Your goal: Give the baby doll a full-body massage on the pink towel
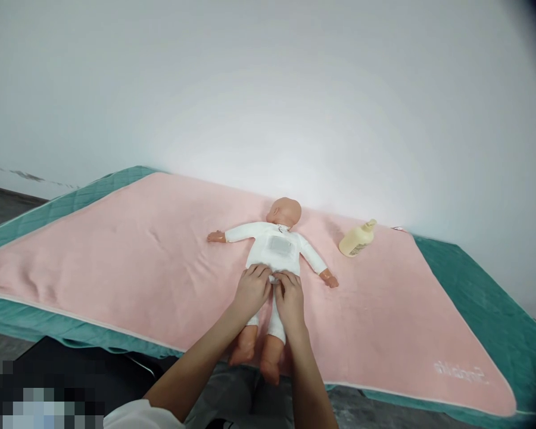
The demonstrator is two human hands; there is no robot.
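A baby doll (pixel 274 238) in a white cloth body lies on the pink blanket, head away from me and turned to the left, arms spread. A grey rectangular panel (pixel 280 245) shows on its upturned back. My left hand (pixel 254 289) rests on the left side of the doll's lower body, fingers curled onto the white cloth. Beside it my right hand (pixel 290 297) is closed over the right side at the same height. The fingertips nearly meet at the middle, and what they pinch there is partly hidden. Both doll legs extend toward me between my forearms.
A pale yellow pump bottle (pixel 356 239) stands on the blanket right of the doll. The pink blanket (pixel 129 256) covers a green quilted pad (pixel 486 298). Behind is a white wall (pixel 268 95). A dark object (pixel 84 369) is below the near left edge.
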